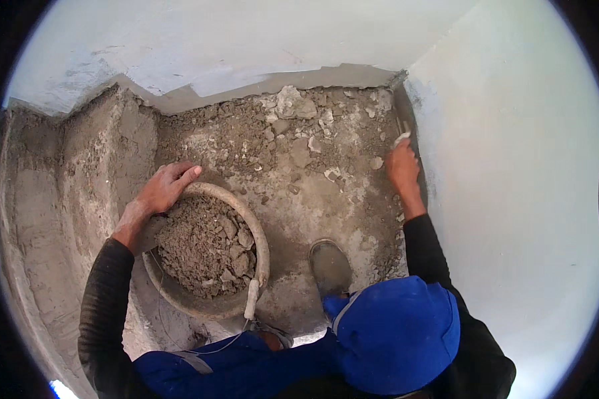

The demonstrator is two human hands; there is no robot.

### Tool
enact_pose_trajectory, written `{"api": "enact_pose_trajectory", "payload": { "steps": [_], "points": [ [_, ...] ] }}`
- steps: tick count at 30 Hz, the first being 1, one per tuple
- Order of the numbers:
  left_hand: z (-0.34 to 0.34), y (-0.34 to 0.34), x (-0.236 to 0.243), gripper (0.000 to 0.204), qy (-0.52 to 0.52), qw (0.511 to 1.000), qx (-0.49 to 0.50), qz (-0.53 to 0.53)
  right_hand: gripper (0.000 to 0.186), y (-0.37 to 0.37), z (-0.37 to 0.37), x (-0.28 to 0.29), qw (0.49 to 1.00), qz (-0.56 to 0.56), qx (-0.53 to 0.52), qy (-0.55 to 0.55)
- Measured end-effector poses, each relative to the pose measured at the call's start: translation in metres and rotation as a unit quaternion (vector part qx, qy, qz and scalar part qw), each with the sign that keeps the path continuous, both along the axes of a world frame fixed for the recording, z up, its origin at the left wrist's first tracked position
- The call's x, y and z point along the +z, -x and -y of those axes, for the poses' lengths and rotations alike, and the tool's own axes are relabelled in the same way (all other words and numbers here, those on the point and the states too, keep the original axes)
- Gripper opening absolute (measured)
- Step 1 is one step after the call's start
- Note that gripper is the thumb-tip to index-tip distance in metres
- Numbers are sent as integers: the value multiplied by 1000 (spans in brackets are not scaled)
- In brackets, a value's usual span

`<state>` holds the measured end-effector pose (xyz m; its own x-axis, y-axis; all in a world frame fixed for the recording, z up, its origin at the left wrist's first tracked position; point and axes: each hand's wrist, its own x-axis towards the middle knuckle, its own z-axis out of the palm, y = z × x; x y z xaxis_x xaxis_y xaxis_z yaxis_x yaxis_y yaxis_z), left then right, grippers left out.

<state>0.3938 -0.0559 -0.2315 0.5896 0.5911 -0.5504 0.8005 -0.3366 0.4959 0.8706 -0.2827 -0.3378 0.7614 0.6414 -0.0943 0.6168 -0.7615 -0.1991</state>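
Observation:
My left hand (164, 188) grips the upper left rim of a round, dirt-stained bucket (259, 236). The bucket holds grey rubble (206, 246) with flat broken chunks; a wire handle with a pale grip (251, 299) hangs at its lower right. My right hand (402, 166) is closed around a small tool with a pale handle (400, 138), at the foot of the right-hand wall; the tool's working end is hard to make out. Loose mortar debris (299, 149) lies on the concrete floor between my hands, with a larger pale chunk (291, 101) near the back wall.
Rough concrete steps (46, 199) run along the left. A white back wall (233, 40) and a white side wall (512, 199) meet at the upper right. My boot (329, 266) and blue-clad legs (393, 332) fill the lower middle and right, close to the bucket.

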Motion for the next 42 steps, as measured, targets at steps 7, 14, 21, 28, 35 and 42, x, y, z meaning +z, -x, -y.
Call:
{"api": "enact_pose_trajectory", "payload": {
  "steps": [7, 14, 21, 28, 35, 42],
  "points": [
    [-1, -5, -11, 65, -51, 997, -4, 59, 36, -34, -19, -85, 997, -17, 38, -64],
    [-4, 0, -14, 63, -58, 997, -5, 46, 19, -32, -12, -39, 848, -476, -53, -226],
    [-5, 1, -17, 65, -44, 999, -25, 13, 11, 15, -69, -59, 805, -546, -78, -219],
    [-7, 2, -20, 64, -65, 997, -41, 16, 13, 62, -41, -49, 815, -532, -50, -223],
    [-3, 10, -25, 62, -127, 990, -44, 46, 10, 64, -32, -45, 800, -571, -43, -180],
    [-58, -49, -6, 76, -174, 975, -130, 44, 13, 116, -65, -57, 767, -628, 30, -129]
  ]
}}
